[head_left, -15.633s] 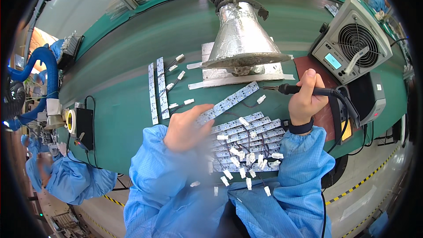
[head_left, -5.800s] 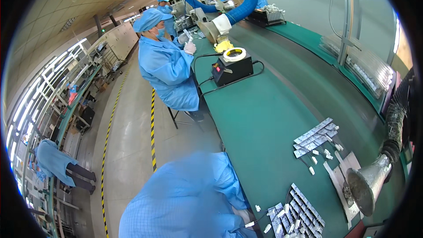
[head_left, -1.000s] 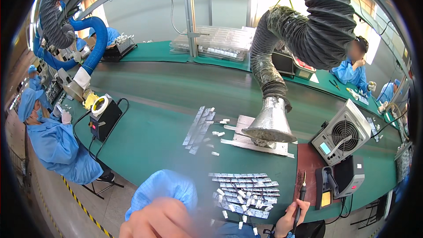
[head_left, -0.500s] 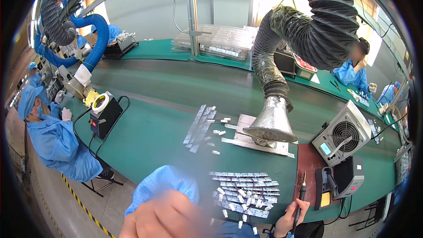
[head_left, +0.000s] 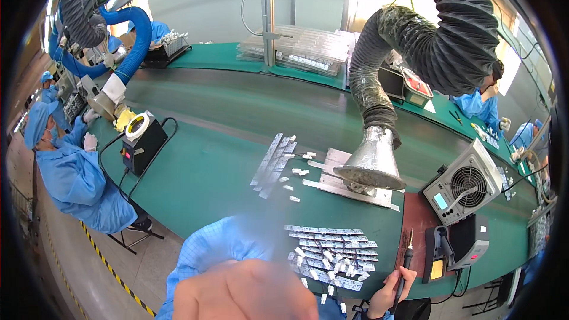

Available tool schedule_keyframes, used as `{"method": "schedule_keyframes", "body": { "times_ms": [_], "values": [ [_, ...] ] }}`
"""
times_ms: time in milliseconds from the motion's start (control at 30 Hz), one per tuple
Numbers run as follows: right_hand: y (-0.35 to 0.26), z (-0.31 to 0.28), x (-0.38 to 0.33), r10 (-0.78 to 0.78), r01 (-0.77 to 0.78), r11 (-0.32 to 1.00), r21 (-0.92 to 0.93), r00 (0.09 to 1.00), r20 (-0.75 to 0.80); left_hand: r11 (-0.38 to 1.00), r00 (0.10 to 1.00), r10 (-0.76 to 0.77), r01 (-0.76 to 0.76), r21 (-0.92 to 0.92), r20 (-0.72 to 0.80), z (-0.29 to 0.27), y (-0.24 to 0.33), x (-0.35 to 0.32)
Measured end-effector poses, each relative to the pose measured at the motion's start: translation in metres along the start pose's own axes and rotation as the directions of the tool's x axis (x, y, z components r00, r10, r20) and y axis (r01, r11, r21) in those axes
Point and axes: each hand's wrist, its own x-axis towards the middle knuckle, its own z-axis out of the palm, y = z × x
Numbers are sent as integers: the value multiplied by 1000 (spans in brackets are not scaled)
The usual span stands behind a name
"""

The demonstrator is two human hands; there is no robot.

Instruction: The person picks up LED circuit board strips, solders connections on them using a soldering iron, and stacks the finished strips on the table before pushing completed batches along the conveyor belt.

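Note:
My left hand point(head_left: 244, 292) is raised very close to the camera at the bottom edge, a blurred shape above its blue sleeve point(head_left: 210, 249); its fingers cannot be made out. My right hand point(head_left: 388, 294) rests at the table's front edge, closed around a black soldering iron point(head_left: 406, 259) that points away from me. Just left of it lie rows of narrow white circuit strips point(head_left: 332, 250) with small white pieces scattered on them. A metal fume hood point(head_left: 371, 166) hangs over a grey plate point(head_left: 348, 188) behind the strips.
More strips point(head_left: 274, 159) lie further out on the green table point(head_left: 201, 178). A grey fan unit point(head_left: 465, 188) and a black soldering station point(head_left: 463, 246) stand at the right. Another black station point(head_left: 142, 142) sits left, beside a seated person in blue point(head_left: 71, 178).
My left hand stays raised near the camera and has shifted slightly right. The right hand keeps hold of the soldering iron at the table edge.

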Motion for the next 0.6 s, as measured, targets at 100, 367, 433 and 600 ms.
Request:
{"method": "schedule_keyframes", "body": {
  "times_ms": [100, 367, 433, 600],
  "values": [
    [0, -1, 1, -7, 7, 1000, -30, 1000, -10, 639, 846, -489, 514, 573, -214, 27, 41, 22],
    [3, 4, 0, -16, 16, 1000, -26, 1000, 2, 848, 846, -530, 525, -78, -68, -1, 32, 20],
    [1, 3, -1, -11, 11, 1000, -10, 1000, 10, 833, 861, -504, 466, -300, -61, -19, 23, 16],
    [1, 1, 0, -10, 10, 1000, -18, 1000, 1, 732, 870, -333, 482, -482, 363, -50, 4, 20]
  ]
}}
